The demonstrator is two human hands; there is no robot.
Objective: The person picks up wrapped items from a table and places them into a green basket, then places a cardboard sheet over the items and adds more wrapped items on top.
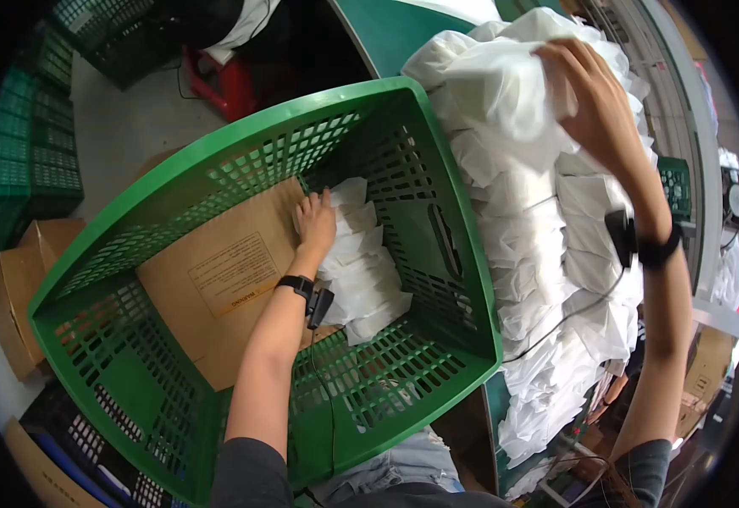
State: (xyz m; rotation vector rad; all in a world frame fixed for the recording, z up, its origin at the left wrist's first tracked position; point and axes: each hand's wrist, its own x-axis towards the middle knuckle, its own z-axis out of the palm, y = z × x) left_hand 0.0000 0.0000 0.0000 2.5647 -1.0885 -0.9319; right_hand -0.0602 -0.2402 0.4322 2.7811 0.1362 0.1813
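Note:
My left hand [315,222] reaches down into a large green slatted plastic crate [437,322] and presses flat on a row of folded white bags [361,279] stacked along the crate's right wall. A brown cardboard sheet [217,279] lines the crate floor. My right hand [594,102] is raised over the table at the right, its fingers closed on a loose white plastic-wrapped piece [505,85] at the top of a big heap of white bags [556,279]. Both wrists carry black bands with a small device and cable.
Cardboard boxes [18,288] sit at the left of the crate. Stacked green crates [22,144] stand at far left, a red stool [225,80] behind. A green table edge [386,34] runs under the heap. A small green basket [676,182] sits beyond the heap.

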